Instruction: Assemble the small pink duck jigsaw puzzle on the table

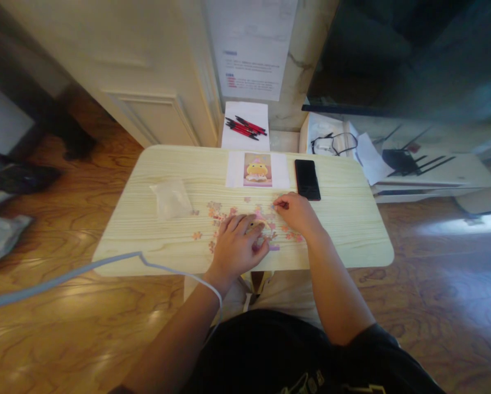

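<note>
Small jigsaw puzzle pieces point(215, 207) lie in a loose cluster near the front middle of the table. My left hand point(238, 245) rests flat over them with its fingers apart, hiding part of a partly joined patch of puzzle point(266, 225). To the right of that patch, my right hand point(298, 212) is closed in a pinch, with a small bluish puzzle piece point(274, 207) at the fingertips. A printed sheet point(257, 168) with a yellow cartoon figure lies beyond the hands. One orange piece point(197, 235) sits apart on the left.
A black phone point(307, 179) lies right of the sheet, and a clear plastic bag point(171, 200) lies on the left of the table point(348, 235). Red pens point(245, 127) are beyond the far edge. A grey-white cable point(106, 264) crosses the front left corner to my left wrist.
</note>
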